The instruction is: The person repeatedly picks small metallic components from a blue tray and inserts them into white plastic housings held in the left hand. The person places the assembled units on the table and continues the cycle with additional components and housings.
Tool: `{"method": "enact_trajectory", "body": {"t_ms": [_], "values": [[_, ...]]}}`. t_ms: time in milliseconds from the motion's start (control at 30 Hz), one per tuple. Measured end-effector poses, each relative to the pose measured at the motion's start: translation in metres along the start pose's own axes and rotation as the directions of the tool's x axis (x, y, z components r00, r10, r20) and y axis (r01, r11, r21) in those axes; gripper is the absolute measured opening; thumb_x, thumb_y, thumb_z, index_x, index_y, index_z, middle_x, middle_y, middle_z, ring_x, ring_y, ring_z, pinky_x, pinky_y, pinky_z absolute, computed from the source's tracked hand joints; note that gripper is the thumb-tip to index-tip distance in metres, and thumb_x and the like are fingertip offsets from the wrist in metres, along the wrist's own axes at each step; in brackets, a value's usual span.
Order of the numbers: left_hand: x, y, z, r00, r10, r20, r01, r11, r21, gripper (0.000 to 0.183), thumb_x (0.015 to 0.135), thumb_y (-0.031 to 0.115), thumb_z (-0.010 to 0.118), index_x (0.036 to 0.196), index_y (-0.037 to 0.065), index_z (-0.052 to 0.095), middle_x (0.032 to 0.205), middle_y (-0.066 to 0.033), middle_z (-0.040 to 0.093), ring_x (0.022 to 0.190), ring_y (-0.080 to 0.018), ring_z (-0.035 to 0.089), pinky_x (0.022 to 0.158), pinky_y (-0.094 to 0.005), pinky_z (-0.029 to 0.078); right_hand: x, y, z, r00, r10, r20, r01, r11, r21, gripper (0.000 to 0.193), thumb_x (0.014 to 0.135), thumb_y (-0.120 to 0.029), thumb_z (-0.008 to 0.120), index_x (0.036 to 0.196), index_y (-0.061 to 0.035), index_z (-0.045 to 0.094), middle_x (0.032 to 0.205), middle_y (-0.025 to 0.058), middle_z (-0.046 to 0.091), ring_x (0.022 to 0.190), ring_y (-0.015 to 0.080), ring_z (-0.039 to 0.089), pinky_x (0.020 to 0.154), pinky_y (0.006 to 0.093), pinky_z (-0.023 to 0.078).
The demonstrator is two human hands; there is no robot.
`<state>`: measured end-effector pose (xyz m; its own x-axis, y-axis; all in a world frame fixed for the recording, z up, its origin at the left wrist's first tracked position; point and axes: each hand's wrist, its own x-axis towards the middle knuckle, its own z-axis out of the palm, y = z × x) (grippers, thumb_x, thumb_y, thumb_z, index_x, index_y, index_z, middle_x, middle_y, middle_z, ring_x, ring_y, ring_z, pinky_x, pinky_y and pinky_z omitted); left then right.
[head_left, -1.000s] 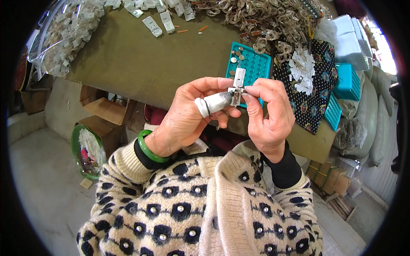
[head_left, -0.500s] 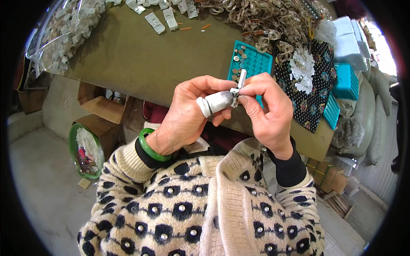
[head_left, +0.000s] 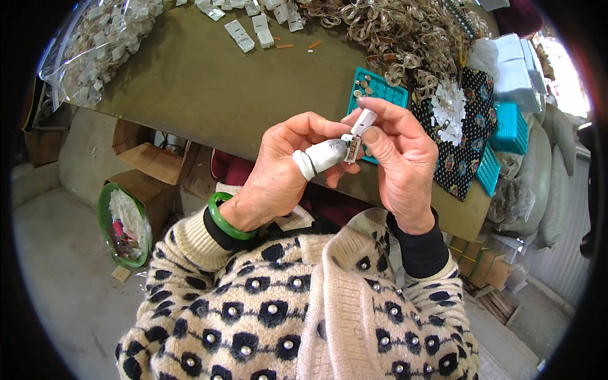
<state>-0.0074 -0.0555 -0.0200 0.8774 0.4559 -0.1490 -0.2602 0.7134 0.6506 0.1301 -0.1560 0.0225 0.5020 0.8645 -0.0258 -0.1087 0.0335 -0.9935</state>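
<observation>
My left hand [head_left: 275, 164], with a white finger cover on its thumb, pinches a small white plastic battery case [head_left: 353, 152] in front of my chest. The hinged lid [head_left: 363, 121] stands open, and small metallic parts show inside the body. My right hand [head_left: 405, 152] is closed on the lid between thumb and forefinger. Just beyond my fingers lies a teal tray [head_left: 387, 94] with round pockets; several silver button cells [head_left: 363, 83] sit at its left side, and my right hand covers part of it.
White cases [head_left: 239, 37] and orange strips [head_left: 284, 46] lie at the table's far side. A bag of white parts [head_left: 101, 47] stands far left, a heap of clear coiled wires [head_left: 392, 38] far right. White pieces [head_left: 448, 111] rest on patterned cloth [head_left: 476, 120]. Teal trays [head_left: 509, 128] are stacked beyond.
The lid has swung from edge-on to showing its flat face. My right thumb and forefinger have shifted up onto it, and the inside of the case body now shows.
</observation>
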Motion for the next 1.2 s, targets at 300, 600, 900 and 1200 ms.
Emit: {"method": "enact_trajectory", "body": {"t_ms": [300, 600, 900, 1200], "values": [[-0.001, 0.003, -0.004, 0.997, -0.031, 0.072, 0.043, 0.985, -0.165, 0.021, 0.095, 0.015, 0.063, 0.113, 0.003, 0.059, 0.102, -0.0197, 0.068, 0.084, -0.0252, 0.071, 0.056, -0.0279, 0.055, -0.006, 0.006, 0.013, 0.958, -0.258, -0.127, 0.226, 0.948, -0.224, 0.018, 0.092, 0.004, 0.063, 0.110, 0.0049, 0.065, 0.100, 0.0115, 0.070, 0.087, 0.0133, 0.067, 0.074, 0.0245, 0.056], [-0.005, -0.006, 0.003, 0.996, 0.085, -0.040, -0.089, 0.989, -0.116, 0.016, 0.092, 0.005, 0.064, 0.107, -0.001, 0.060, 0.093, -0.0118, 0.067, 0.063, -0.0148, 0.063, 0.054, -0.0244, 0.053, 0.005, 0.020, 0.017, 0.732, -0.680, 0.045, 0.571, 0.578, -0.583, 0.016, 0.083, 0.008, 0.066, 0.098, 0.0007, 0.066, 0.091, 0.0149, 0.070, 0.082, 0.0272, 0.070, 0.071, 0.0317, 0.056], [-0.001, -0.007, 0.004, 1.000, -0.011, 0.011, 0.013, 0.969, -0.248, 0.016, 0.092, 0.012, 0.068, 0.105, 0.007, 0.060, 0.097, -0.0072, 0.066, 0.077, -0.0136, 0.065, 0.063, -0.0268, 0.056, -0.001, 0.019, 0.007, 0.779, -0.589, 0.215, 0.614, 0.648, -0.451, 0.028, 0.089, -0.007, 0.065, 0.116, 0.0006, 0.062, 0.106, 0.0143, 0.060, 0.098, 0.0280, 0.056, 0.085, 0.0353, 0.046], [-0.004, -0.015, 0.015, 0.989, -0.145, 0.007, 0.140, 0.936, -0.322, 0.009, 0.094, 0.016, 0.066, 0.096, 0.011, 0.059, 0.095, 0.0006, 0.064, 0.083, -0.0101, 0.062, 0.070, -0.0261, 0.054, -0.002, 0.027, 0.006, 0.708, -0.680, 0.189, 0.672, 0.567, -0.477, 0.027, 0.087, -0.012, 0.071, 0.108, 0.0044, 0.064, 0.092, 0.0136, 0.058, 0.082, 0.0271, 0.057, 0.073, 0.0343, 0.049]]}}
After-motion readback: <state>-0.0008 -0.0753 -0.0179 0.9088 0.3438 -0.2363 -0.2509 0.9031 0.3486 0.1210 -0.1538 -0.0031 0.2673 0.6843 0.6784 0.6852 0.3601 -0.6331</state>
